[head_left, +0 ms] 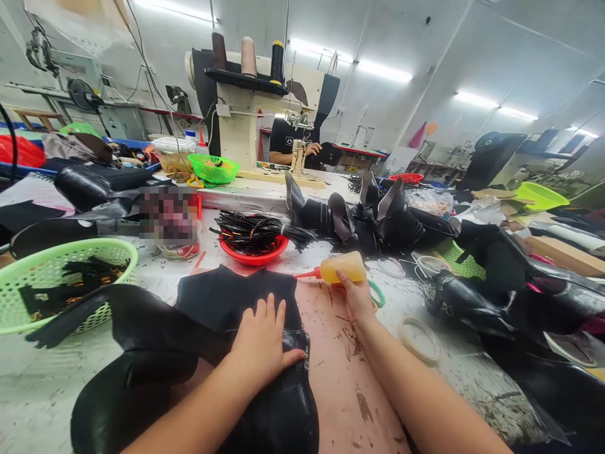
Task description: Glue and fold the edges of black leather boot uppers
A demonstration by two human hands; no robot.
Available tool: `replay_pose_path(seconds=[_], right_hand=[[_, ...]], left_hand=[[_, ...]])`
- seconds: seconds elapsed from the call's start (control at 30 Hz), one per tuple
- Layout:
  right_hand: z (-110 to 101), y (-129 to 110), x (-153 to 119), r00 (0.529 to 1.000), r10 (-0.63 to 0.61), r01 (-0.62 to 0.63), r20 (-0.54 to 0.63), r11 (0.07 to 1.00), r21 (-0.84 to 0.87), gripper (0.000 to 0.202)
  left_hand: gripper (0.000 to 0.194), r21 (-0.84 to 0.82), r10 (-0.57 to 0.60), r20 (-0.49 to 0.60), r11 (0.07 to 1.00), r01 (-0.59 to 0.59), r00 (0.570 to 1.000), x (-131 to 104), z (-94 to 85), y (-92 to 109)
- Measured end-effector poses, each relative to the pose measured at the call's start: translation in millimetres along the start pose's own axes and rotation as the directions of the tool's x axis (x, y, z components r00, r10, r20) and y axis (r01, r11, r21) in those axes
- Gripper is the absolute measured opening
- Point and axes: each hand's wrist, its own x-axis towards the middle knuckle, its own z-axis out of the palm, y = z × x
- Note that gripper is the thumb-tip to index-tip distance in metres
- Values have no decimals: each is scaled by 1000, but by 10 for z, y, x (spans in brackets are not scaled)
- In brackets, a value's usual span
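Head view showed your left hand (pixel 261 337) splayed on the black piece (pixel 236 291), gripping nothing, your right hand (pixel 355 299) wrapped around the bottle (pixel 339 267), edge work apparently unfinished.

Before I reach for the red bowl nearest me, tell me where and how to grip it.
I'd pinch the red bowl by its front rim, coming from the near side: that stretch shows bare, while the black strips heap above it and stick out past the right edge.
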Motion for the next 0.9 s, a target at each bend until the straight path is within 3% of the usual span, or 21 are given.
replay_pose_path(seconds=[0.9], right_hand=[[-14, -93, -145, 999, 30, -29, 13, 998, -61, 52]], left_hand=[[86, -3, -10, 11, 1000, 10, 1000, 0, -30, 23]])
